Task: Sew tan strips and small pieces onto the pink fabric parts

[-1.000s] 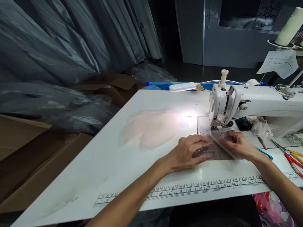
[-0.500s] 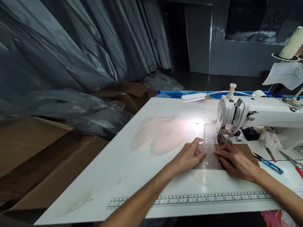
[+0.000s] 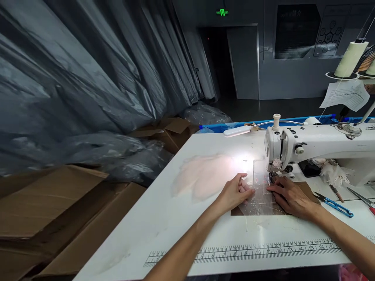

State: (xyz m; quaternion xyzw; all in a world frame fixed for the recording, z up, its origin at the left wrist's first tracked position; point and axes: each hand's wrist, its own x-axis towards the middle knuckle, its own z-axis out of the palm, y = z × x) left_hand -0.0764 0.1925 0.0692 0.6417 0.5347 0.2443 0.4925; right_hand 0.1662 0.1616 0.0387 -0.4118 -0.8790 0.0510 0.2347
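Observation:
A strip of sheer whitish fabric [image 3: 262, 197] with small red marks lies under the needle end of a white sewing machine [image 3: 328, 142]. Beneath the fabric is a flat brown sheet [image 3: 305, 190]. My left hand [image 3: 236, 194] is at the fabric's left edge, fingers curled and thumb against it, seemingly pinching that edge. Just in front of the presser foot, my right hand [image 3: 290, 196] rests with fingers stretched out, its fingertips on the fabric's right side. The right palm hides part of the brown sheet.
Blue thread snips [image 3: 336, 206] and scissors [image 3: 361, 197] lie right of my right hand. A printed ruler [image 3: 252, 253] runs along the table's front. Pale pink pieces [image 3: 205, 175] lie left of the lamp's glow. Open cardboard boxes [image 3: 52, 199] stand beyond the left edge.
The camera view has tilted up and shifted. More of the brown sheet shows at the left beneath the fabric. My left index finger is a little farther from the fabric; my right hand stays by the needle.

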